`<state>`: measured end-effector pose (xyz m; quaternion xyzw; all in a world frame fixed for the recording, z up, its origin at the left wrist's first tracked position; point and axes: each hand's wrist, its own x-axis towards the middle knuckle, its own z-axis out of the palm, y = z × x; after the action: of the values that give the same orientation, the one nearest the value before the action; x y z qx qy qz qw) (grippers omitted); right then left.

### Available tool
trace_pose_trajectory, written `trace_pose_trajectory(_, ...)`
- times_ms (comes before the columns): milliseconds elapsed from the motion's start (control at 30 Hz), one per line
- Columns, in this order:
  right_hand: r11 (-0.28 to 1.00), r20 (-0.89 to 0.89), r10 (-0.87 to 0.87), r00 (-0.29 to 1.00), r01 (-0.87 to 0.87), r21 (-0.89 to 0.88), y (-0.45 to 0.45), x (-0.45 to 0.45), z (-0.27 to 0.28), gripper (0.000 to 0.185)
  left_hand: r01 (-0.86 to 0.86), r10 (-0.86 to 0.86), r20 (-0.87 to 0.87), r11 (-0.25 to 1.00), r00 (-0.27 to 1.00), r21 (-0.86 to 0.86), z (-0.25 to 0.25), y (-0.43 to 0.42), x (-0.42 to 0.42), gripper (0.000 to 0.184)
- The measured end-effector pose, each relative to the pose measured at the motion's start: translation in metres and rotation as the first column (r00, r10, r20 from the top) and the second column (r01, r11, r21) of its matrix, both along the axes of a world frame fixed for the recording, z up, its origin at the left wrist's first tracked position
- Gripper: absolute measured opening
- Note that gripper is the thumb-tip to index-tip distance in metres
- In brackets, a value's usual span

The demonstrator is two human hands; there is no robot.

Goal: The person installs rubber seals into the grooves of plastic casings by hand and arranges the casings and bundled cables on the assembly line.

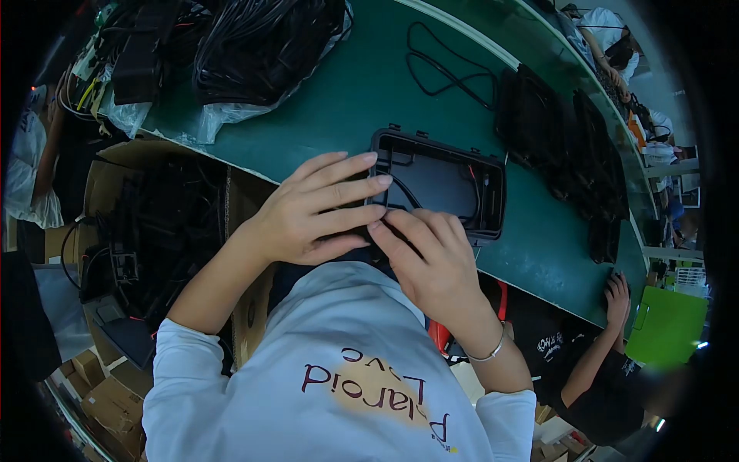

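A black plastic box [450,181], open at the top, lies on the green table near its front edge. Inside it runs a black cable [404,190], and a short red wire [472,172] shows toward the right wall. My left hand [312,208] reaches over the box's left end, its fingers stretched out and fingertips on or just above the rim. At the near left corner my right hand [431,250] has thumb and index finger pinched together. What sits between those fingertips is too small or hidden to make out.
Black cables in clear plastic [258,58] lie at the back left of the green table [354,100]. A loose looped cable [450,81] and several black cases [554,138] lie right. A carton of black parts [165,208] stands left. Another person's hand [616,296] touches the table's right end.
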<state>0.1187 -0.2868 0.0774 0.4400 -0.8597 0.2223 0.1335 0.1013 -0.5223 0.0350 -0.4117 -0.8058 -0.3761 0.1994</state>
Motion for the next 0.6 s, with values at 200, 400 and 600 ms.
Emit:
trace_pose_trajectory(200, 1.000, 0.042, 0.010, 0.999, -0.009, -0.009, 0.003, 0.001, -0.009, 0.045, -0.048, 0.051, -0.109, 0.998, 0.993, 0.033, -0.017, 0.006, -0.002, 0.036)
trace_pose_trajectory(400, 0.996, 0.165, 0.002, 0.986, 0.013, -0.093, 0.010, -0.011, 0.007, 0.039, -0.033, 0.032, 0.078, 0.999, 0.996, 0.002, 0.015, -0.004, -0.006, 0.054)
trace_pose_trajectory(600, 0.986, 0.058, -0.163, 0.985, 0.160, 0.051, -0.002, -0.050, 0.012, 0.042, -0.243, 0.263, 0.047, 0.936, 0.964, -0.253, 0.028, 0.005, -0.009, 0.062)
